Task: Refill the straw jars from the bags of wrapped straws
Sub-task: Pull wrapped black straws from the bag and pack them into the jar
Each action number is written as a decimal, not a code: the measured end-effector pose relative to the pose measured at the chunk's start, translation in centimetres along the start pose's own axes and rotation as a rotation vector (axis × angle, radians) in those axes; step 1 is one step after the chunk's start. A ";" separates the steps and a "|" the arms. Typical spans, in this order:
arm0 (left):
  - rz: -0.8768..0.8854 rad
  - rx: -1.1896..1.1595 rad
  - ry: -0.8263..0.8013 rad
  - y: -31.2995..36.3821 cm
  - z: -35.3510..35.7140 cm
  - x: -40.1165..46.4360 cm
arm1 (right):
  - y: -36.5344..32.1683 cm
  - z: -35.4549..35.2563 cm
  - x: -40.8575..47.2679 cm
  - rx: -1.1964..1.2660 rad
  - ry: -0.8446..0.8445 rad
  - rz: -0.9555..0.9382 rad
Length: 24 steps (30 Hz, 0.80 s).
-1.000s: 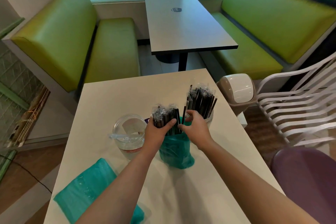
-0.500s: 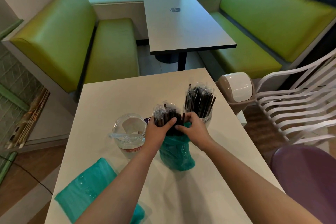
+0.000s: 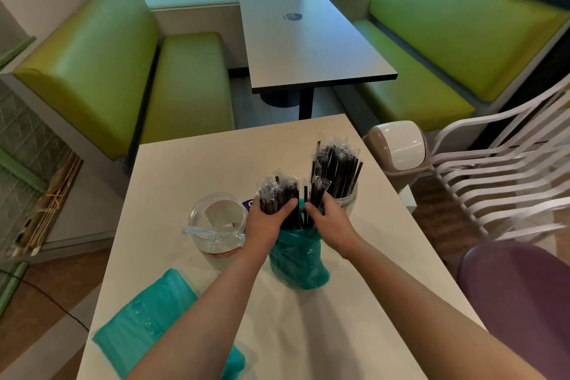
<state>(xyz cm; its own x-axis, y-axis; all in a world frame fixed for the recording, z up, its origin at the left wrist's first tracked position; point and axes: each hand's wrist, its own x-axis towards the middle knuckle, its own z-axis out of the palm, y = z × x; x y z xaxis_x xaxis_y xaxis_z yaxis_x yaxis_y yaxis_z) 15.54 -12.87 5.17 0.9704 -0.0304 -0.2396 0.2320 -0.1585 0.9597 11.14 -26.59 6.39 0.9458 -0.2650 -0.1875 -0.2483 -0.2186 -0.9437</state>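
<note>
Since 1 s ago, your left hand (image 3: 271,219) is lifting its gripped straw bundle (image 3: 279,194) higher from the teal bag (image 3: 297,259), mid-table; right hand (image 3: 327,219) is pinching a few straws + bag rim. Risk: bag tipping, loose straws spilling.

café or diner | green booth benches (image 3: 101,71) | fixed table (image 3: 308,46) | swing-lid bin (image 3: 401,148)

Left hand (image 3: 267,219) grips wrapped straws (image 3: 279,194) above teal bag (image 3: 297,259); right hand (image 3: 328,219) pinches some.

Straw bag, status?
Left hand grips a straw bundle above the teal bag. Right hand pinches a few straws. Left jar nearly empty. Nothing blocking.
</note>
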 end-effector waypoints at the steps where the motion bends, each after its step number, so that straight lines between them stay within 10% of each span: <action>1: -0.001 0.004 0.002 0.0 0.0 0.0 | -0.1 -0.1 -0.1 0.004 0.008 -0.007; 24: -0.003 -0.021 -0.016 0.9 0.3 -0.3 | -12.6 -8.7 1.8 -0.145 0.459 -0.383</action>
<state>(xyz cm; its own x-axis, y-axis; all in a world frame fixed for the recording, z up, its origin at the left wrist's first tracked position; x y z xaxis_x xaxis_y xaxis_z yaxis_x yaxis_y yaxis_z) 15.44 -13.33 6.01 0.9687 -0.0454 -0.2442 0.2361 -0.1377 0.9619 14.20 -32.47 20.29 0.7947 -0.5129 0.3247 0.0349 -0.4955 -0.8679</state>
